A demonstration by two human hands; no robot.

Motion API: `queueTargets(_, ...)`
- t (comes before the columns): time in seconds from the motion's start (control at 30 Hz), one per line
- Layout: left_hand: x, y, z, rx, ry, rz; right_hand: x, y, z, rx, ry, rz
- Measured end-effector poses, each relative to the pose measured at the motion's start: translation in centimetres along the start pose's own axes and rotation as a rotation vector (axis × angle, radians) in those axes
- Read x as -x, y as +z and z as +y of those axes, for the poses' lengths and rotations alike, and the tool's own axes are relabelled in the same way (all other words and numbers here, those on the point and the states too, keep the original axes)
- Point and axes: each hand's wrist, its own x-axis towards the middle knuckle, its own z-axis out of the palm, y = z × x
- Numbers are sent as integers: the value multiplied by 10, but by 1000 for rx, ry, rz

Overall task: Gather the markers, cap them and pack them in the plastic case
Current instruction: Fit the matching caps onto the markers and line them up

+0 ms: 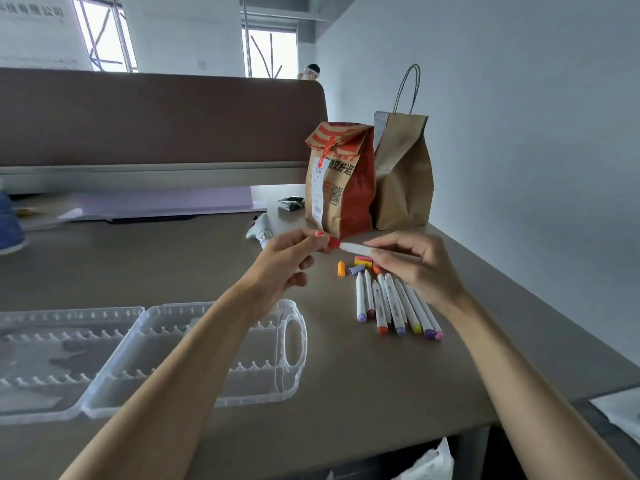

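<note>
1. Red cap (333,242) sits at the tip of a white marker (356,249), held in the air above the tabletop (346,393) and in front of two paper bags (341,181).
2. The left hand (291,258) pinches the cap between its fingers. The right hand (419,268) has its fingers grasping the barrel near the other end.
3. The step in hand looks like seating this cap. To do it well, keep the cap and barrel in one straight line and push along that line until it stops. A skewed push could bend the nib or leave the cap loose.
4. I cannot tell whether the cap is already fully home.
5. The marker is slim, with a plain white barrel. Its far end is hidden in the right hand.
6. More markers (394,306) lie side by side on the tabletop just below the right hand. Their purple, orange, yellow and pink ends point toward the person.
7. Loose caps (356,268) in orange, purple and pink lie just beyond that row.
8. The clear case (166,313) lies open to the left, partly under the left forearm. Its notched ribs show and there are no markers in it yet.
</note>
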Motion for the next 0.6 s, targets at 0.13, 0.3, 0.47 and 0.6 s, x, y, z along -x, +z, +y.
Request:
queueTargets(0.13, 2, 1, 0, -35, -5, -85, -2, -1, -2, -78, 55, 56)
queueTargets(0.3, 2, 1, -1, -10, 13, -78, -2, -3, -4, -223, 81, 78)
queueTargets(0.47, 1, 0, -4, 23, 24, -73, -2, -2, -4, -235, 103, 95)
queueTargets(0.6, -1, -2, -4, -17, 51, -19, 0, 2, -4, -261, 201, 56)
